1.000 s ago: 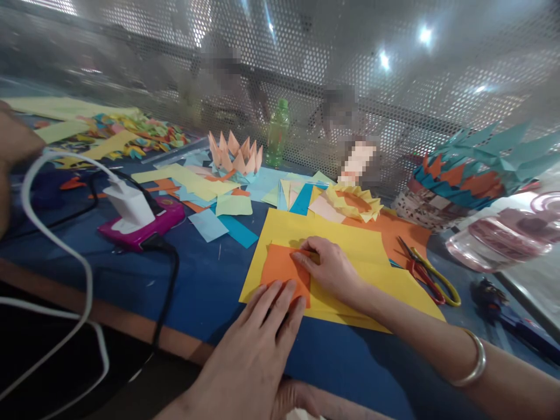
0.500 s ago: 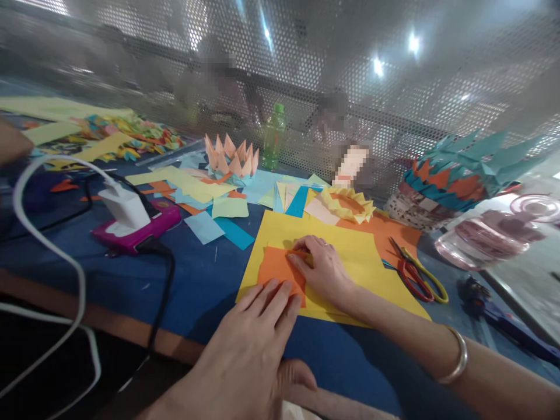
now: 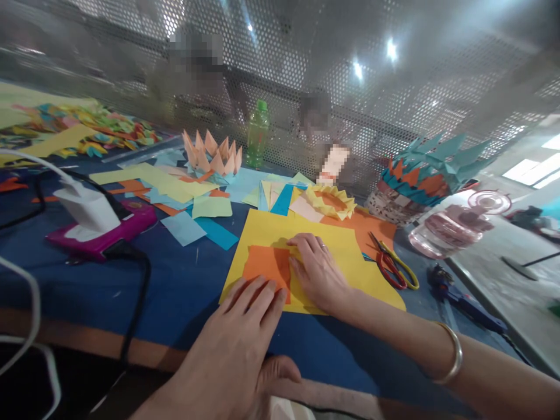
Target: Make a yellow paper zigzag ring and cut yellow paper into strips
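Beneath the left hand (image 3: 231, 332), laid flat with fingers slightly spread and gripping nothing, keep the orange paper rectangle (image 3: 269, 261) pressed on the yellow paper sheet (image 3: 341, 242). Against its right edge, rest the loosely curled right hand (image 3: 319, 271); cannot tell if pinching anything. Probably best to press evenly, avoid skewing the rectangle, and steer clear of the red-and-yellow-handled scissors (image 3: 391, 270) right of the right hand and the glue gun (image 3: 464, 304) farther right.

Blue table (image 3: 184, 286) with yellow paper (image 3: 271, 228), purple power strip (image 3: 126, 230), glue gun (image 3: 468, 304).
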Tool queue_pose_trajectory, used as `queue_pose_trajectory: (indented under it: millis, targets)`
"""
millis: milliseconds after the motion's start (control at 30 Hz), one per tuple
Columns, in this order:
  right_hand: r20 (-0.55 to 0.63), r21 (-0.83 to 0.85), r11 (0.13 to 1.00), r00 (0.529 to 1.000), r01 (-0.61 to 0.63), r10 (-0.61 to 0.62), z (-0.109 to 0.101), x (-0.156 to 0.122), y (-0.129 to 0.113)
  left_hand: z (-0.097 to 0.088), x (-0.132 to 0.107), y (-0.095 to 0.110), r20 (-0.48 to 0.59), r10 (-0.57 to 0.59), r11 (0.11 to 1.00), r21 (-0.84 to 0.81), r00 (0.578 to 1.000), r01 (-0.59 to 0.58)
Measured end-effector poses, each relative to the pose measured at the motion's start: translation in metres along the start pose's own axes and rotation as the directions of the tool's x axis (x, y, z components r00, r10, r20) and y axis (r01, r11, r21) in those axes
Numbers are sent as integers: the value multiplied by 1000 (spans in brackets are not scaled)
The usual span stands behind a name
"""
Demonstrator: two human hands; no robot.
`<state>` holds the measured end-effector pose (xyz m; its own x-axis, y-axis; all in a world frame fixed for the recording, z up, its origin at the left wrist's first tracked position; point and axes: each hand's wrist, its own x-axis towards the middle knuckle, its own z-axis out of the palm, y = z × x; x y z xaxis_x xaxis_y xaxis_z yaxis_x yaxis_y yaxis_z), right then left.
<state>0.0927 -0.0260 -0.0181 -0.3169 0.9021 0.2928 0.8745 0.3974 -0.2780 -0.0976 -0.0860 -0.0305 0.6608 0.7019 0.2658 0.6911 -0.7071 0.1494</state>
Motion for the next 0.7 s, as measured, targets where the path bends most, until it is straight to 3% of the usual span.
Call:
queue_pose_trajectory:
  millis: [200, 367, 700]
  targets:
    - [55, 31, 1000, 998, -4, 2, -10, -25, -6, 5, -2, -2, -76, 82, 996, 37, 994, -80]
    - [102, 54, 998, 994, -34, 29, -7, -21, -21, 6, -3, -6, -168, 119, 989, 107, 979, -102]
    - [124, 35, 996, 989, -83, 78, -4, -22, -21, 37, -11, -23, -198, 119, 991, 76, 973, -106]
